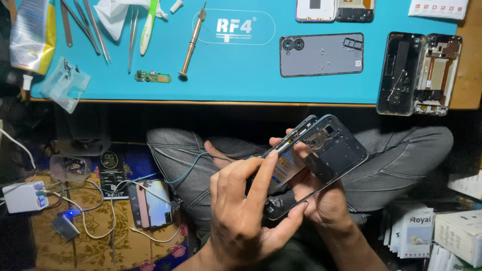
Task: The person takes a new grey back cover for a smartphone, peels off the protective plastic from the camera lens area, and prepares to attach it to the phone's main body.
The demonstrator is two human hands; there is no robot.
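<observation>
While the person sits cross-legged below the bench edge, both bare hands meet over the lap around an opened dark smartphone frame with a blue-edged rim and exposed innards (321, 158), which lies tilted, its camera end pointing toward one o'clock. The left hand (246, 213) comes up from six o'clock, thumb under the frame's lower edge and index finger stretched along its upper side, so its fingers are closed on the frame. The right hand (321, 200) lies beneath and behind the frame, cradling it, with fingertips curling over the top edge; its fingers too are clamped on the frame. At twelve o'clock from the hands stretches the turquoise rubber work mat (241, 70) on the bench. On it, at one o'clock, rests a grey rectangular phone back cover with a twin camera ring (321, 54); farther toward two o'clock lie two stripped black phone chassis side by side (419, 73). At eleven o'clock lies a brass-handled precision screwdriver (191, 42), just beside a small green circuit board (153, 77), with steel tweezers (133, 35) beyond. At nine o'clock from the hands, on a patterned cloth, lies a pale pink phone tangled in white cables (150, 203), near a white plug adapter (22, 196).
</observation>
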